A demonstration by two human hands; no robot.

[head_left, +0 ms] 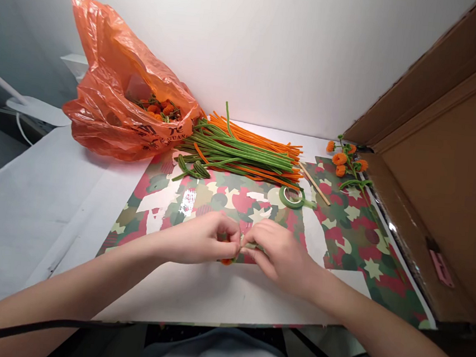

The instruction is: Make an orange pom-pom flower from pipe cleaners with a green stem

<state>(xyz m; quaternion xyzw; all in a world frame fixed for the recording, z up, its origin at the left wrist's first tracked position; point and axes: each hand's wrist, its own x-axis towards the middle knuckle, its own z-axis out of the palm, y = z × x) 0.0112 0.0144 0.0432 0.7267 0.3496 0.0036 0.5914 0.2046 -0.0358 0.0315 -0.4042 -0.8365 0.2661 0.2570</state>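
My left hand (202,238) and my right hand (279,252) meet at the middle of the table, fingers pinched together on a small orange and green pipe-cleaner piece (227,260). Only a bit of orange fuzz shows below my left fingers; the rest is hidden by both hands. Beyond them lies a roll of green tape (291,197) on the patterned camouflage paper (354,234). A pile of green and orange pipe cleaners (244,151) lies further back, with a thin wooden stick (314,183) beside it.
An orange plastic bag (119,100) holding small orange flowers sits at the back left. Finished orange pipe-cleaner flowers (347,161) lie at the back right. A cardboard box wall (453,165) stands along the right. White paper (29,203) covers the left side.
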